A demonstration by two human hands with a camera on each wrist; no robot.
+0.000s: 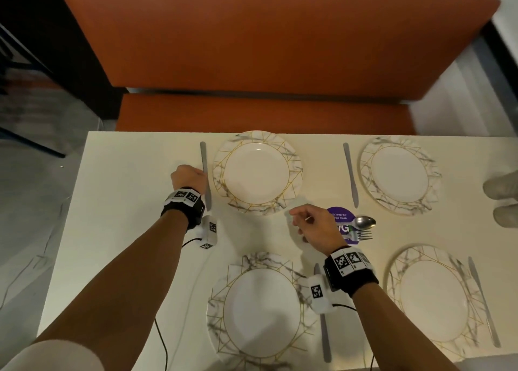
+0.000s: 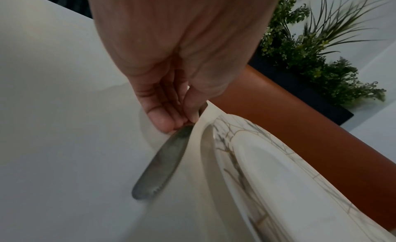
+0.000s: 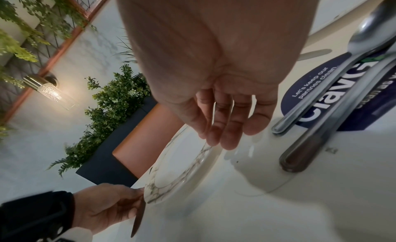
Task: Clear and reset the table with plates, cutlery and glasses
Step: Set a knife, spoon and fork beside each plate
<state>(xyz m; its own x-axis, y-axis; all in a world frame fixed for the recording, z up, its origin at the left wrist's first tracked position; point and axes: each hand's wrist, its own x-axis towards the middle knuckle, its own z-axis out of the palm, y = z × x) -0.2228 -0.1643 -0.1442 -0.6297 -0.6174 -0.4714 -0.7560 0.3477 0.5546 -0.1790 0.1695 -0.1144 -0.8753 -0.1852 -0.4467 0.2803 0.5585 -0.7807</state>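
Several marble-patterned plates lie on the white table (image 1: 126,202), each with a knife beside it. My left hand (image 1: 193,174) pinches the middle of the far-left knife (image 1: 205,171), which lies flat just left of the far-left plate (image 1: 256,173). The left wrist view shows my thumb and fingers (image 2: 163,122) on that knife (image 2: 163,162), next to the plate rim (image 2: 225,152). My right hand (image 1: 297,219) hovers between the two left plates, fingers relaxed and holding nothing (image 3: 222,139). A spoon (image 1: 364,222) and a fork (image 1: 363,234) lie on a purple sticker (image 1: 340,216) beside it.
An orange bench (image 1: 266,112) runs along the table's far edge, with a dark planter of greenery (image 2: 310,68) behind it. Someone's light shoes (image 1: 501,194) stand at the right edge. The near-left plate (image 1: 260,311) and its knife (image 1: 325,337) sit under my right forearm.
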